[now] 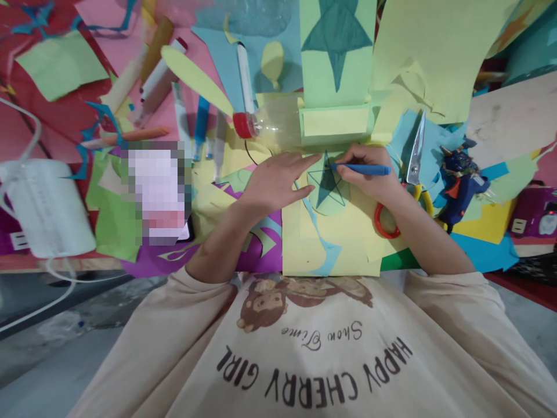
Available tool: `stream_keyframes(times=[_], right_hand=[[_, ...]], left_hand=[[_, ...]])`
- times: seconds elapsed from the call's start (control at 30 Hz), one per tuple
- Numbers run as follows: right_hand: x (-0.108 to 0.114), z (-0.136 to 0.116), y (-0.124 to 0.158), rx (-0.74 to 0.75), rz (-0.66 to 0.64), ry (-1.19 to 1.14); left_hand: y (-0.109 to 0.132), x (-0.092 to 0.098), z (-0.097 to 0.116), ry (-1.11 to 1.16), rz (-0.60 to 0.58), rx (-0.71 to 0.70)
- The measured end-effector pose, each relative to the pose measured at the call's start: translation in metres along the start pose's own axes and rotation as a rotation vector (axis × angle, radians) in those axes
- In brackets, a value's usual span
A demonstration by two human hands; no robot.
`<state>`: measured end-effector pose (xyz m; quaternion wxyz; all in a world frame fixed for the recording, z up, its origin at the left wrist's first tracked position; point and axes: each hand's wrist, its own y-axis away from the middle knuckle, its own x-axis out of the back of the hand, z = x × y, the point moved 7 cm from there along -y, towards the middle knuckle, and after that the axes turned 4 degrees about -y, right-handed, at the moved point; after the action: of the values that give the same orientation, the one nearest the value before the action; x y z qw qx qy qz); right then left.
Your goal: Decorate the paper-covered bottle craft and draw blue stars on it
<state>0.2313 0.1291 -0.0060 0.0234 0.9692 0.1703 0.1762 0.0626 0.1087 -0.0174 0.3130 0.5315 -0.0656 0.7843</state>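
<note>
My right hand (369, 168) grips a blue marker (365, 169), its tip against a five-pointed star (327, 188) outlined on a round piece of green paper. Part of the star is filled in dark, its lower right points still bare. Fingers spread, my left hand (278, 181) rests flat at the left edge of the green paper. Underneath lies a pale yellow sheet (348, 249) with a thin light-blue paper scrap (327, 252) on it. Scissors (416, 154) with red and yellow handles lie beside my right wrist, partly hidden by the forearm.
A green card with a dark star (337, 35) stands at the back. Left of it lie a clear bottle (278, 122) with a red cap and several markers. A blue glue gun (463, 197) is at the right, a white power strip (47, 206) at the left. Paper scraps cover the table.
</note>
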Motion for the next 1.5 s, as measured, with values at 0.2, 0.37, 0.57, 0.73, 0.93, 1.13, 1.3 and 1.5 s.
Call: stream_keyframes(times=[0.2, 0.37, 0.57, 0.73, 0.93, 1.13, 1.3, 1.5], right_hand=[[-0.0014, 0.0019, 0.0003, -0.017, -0.024, 0.025], [0.0049, 0.0030, 0.0017, 0.013, 0.033, -0.038], [0.0053, 0.0062, 0.0017, 0.028, 0.044, -0.010], [0.0050, 0.0071, 0.0003, 0.047, 0.066, 0.048], [0.0010, 0.0054, 0.0001, 0.059, 0.031, 0.019], [-0.0033, 0.0006, -0.0002, 0.084, -0.034, -0.001], [0.0025, 0.0011, 0.0014, 0.047, 0.032, -0.024], [0.0013, 0.0015, 0.0020, 0.015, 0.032, 0.009]], left_hand=[[0.0001, 0.0013, 0.0011, -0.008, 0.004, 0.001], [0.0006, 0.0020, 0.0013, -0.010, -0.001, 0.000], [0.0009, 0.0017, 0.0009, -0.005, 0.017, -0.008], [0.0007, 0.0017, 0.0021, -0.013, 0.001, 0.002], [0.0000, 0.0023, 0.0024, -0.007, -0.005, 0.001], [0.0001, 0.0004, 0.0015, -0.019, -0.002, 0.005], [-0.0001, -0.0003, 0.0009, -0.024, 0.000, -0.002], [-0.0005, -0.0002, 0.0007, -0.016, 0.002, -0.003]])
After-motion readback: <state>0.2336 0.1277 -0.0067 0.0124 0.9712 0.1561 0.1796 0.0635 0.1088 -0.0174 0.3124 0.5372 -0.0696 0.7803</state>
